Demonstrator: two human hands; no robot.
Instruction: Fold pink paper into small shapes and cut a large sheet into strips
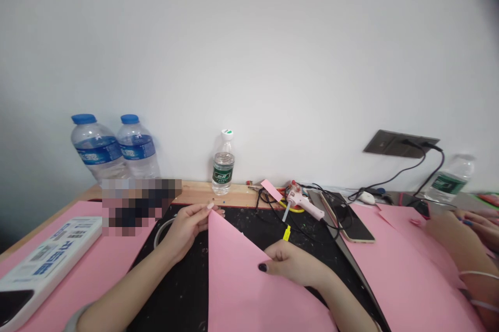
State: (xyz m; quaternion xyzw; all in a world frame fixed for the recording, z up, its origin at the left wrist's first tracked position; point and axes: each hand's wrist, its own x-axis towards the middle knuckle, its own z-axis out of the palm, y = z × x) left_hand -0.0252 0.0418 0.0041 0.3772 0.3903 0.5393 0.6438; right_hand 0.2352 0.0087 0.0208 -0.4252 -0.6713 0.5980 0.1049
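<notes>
A large pink sheet of paper (241,280) is held up over the black mat (171,280), its top corner pointing away from me. My left hand (193,225) pinches that corner between thumb and fingers. Lower along the slanting right edge, my right hand (288,264) grips the paper, its dark-nailed thumb on the near face and the fingers mostly behind. A pink glue gun (304,202) with a glue stick in it lies past my right hand, and a yellow tag (287,233) sits just beyond the knuckles.
Bottles stand along the wall, including a small water bottle (223,166) and a large blue-capped bottle (138,147). A white box (58,254) lies on pink paper at left. At right are a phone (346,217), cables, a wall socket (401,144) and another person's hands (477,225).
</notes>
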